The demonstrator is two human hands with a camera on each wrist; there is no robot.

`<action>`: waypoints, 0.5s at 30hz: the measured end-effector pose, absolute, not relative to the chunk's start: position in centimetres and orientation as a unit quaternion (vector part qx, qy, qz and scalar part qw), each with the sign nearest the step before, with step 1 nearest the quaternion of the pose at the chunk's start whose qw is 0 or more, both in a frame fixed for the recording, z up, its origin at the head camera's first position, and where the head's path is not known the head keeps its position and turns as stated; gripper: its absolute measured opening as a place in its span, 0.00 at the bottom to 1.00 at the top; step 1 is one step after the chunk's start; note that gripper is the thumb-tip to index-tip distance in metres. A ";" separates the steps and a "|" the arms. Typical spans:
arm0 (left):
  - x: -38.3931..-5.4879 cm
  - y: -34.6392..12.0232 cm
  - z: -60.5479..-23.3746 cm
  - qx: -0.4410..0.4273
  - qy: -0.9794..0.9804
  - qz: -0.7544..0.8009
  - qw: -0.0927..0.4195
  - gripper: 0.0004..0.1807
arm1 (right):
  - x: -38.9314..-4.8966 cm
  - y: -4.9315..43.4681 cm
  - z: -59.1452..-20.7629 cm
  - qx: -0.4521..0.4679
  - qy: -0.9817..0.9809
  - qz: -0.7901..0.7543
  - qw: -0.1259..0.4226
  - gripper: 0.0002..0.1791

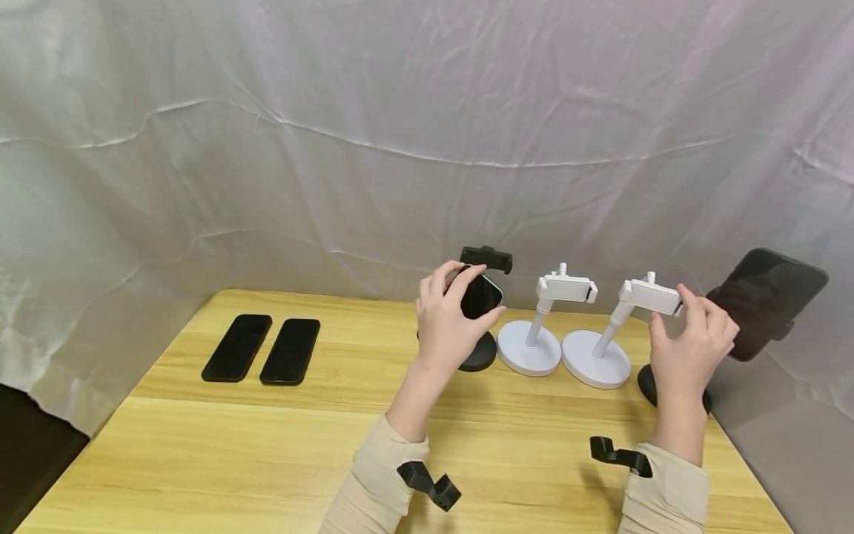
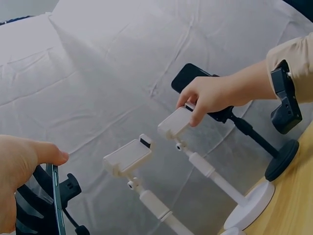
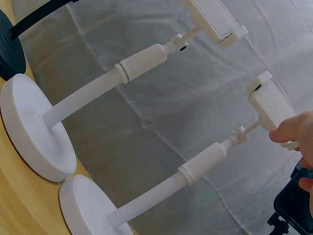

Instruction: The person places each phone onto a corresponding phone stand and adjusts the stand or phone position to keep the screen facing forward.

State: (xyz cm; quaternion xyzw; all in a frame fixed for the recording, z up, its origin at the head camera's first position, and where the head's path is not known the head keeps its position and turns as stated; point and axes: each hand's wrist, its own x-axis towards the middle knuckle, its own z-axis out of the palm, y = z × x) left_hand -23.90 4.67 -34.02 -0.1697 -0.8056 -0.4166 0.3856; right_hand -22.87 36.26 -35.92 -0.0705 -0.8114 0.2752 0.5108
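Note:
My left hand (image 1: 445,322) grips a dark-screened phone (image 1: 482,299) by its edges, thumb on one side and fingers on the other. Just behind that phone is the clamp (image 1: 492,259) of a black phone stand, whose round base (image 1: 482,354) shows below. In the left wrist view the phone (image 2: 57,200) appears edge-on beside the black clamp. With thumb and fingers, my right hand (image 1: 690,343) pinches the right end of the clamp on a white phone stand (image 1: 652,297). The right wrist view shows this clamp (image 3: 275,105) without a phone.
Between my hands stands another white phone stand (image 1: 567,288). At the far right, a black stand carries a large dark phone (image 1: 767,304), close beside my right hand. Two black phones (image 1: 238,348) lie flat on the left of the wooden table (image 1: 267,452). Grey cloth (image 1: 367,200) hangs behind.

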 end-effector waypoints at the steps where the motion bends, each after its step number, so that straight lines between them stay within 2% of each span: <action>1: -23.9 4.8 -34.0 -0.171 -0.806 -0.415 0.386 0.32 | -22.9 36.3 -35.9 -0.070 -0.812 0.275 0.511 0.24; 15: -23.4 6.1 -34.4 -0.191 -0.812 -0.398 0.382 0.32 | -22.9 36.3 -35.9 -0.069 -0.812 0.273 0.512 0.25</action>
